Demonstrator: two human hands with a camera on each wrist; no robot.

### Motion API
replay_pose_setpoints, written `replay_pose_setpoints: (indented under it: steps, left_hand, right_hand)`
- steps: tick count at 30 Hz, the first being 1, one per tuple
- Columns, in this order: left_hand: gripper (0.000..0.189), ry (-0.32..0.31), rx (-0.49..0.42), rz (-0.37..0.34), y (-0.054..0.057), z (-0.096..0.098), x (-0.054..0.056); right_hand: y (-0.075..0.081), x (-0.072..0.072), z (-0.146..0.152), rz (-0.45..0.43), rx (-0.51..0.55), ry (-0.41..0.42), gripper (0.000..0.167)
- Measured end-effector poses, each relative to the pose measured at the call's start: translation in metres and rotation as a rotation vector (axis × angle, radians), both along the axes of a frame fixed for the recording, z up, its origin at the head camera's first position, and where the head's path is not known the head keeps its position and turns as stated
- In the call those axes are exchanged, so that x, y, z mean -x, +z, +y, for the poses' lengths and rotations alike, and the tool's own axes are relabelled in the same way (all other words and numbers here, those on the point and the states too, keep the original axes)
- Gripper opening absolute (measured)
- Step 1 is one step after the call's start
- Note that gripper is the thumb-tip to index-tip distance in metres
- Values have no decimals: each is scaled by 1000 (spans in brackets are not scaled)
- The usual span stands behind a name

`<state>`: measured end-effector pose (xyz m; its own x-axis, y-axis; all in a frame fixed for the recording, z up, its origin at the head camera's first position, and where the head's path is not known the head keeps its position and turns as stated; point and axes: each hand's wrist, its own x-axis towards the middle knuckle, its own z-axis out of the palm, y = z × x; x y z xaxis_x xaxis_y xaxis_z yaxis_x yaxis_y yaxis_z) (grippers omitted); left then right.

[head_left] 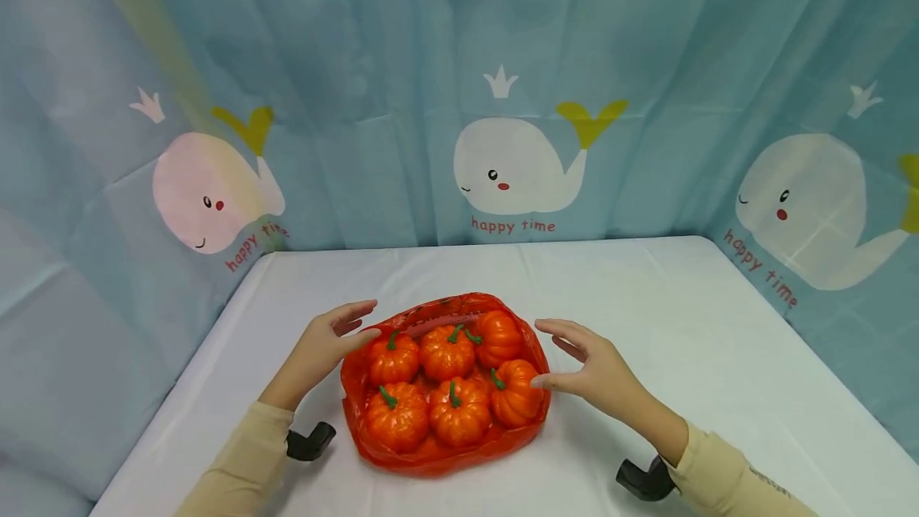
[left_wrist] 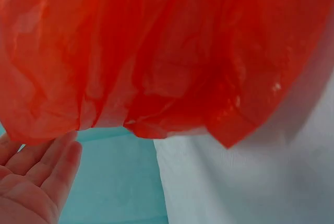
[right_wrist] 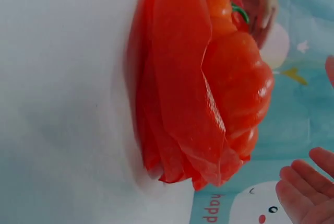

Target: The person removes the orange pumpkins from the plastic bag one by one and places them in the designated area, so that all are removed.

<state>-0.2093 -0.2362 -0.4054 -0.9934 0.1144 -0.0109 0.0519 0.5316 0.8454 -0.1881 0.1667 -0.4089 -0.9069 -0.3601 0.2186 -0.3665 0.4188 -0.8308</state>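
Note:
Several small orange pumpkins [head_left: 460, 412] with green stems lie in an opened red plastic bag [head_left: 431, 465], its rim folded down around them. At the bag's left rim is my left hand [head_left: 326, 345], fingers spread and slightly bent. My right hand [head_left: 592, 365] hovers by the right rim, its thumb overlapping the rightmost pumpkin [head_left: 515, 393] in the head view. Neither hand grips anything. The left wrist view is mostly filled by the bag's side [left_wrist: 172, 57], with relaxed fingers [left_wrist: 62, 169] below it. In the right wrist view the palm and fingers stand apart from the bag [right_wrist: 182, 88].
The bag stands on a white-covered table [head_left: 646, 294]. A light blue curtain [head_left: 388, 102] printed with white whales hangs behind and at both sides. Black wrist mounts [head_left: 311, 442] show under both sleeves.

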Motion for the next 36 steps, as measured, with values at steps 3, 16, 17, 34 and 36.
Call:
replay_pose_setpoints:
  steps: [3, 16, 17, 34, 36]
  left_hand:
    - [67, 8, -22, -18, -2, -1, -1]
    - [64, 56, -125, -78, -18, -1, -3]
    - [64, 56, -126, -77, -19, 0, -3]
    - [57, 87, -152, -88, -22, 5, -3]
    - [56, 82, -160, -82, -21, 5, -2]
  right_hand:
    - [0, -4, -2, -11, -16, 7, 73]
    - [-4, -10, -4, -88, -24, 42, 69]
    - [-5, -11, -4, -94, -22, 40, 69]
    - [-17, -12, -11, -115, 20, 48, 69]
    - [-16, -11, -12, -115, 26, 46, 69]
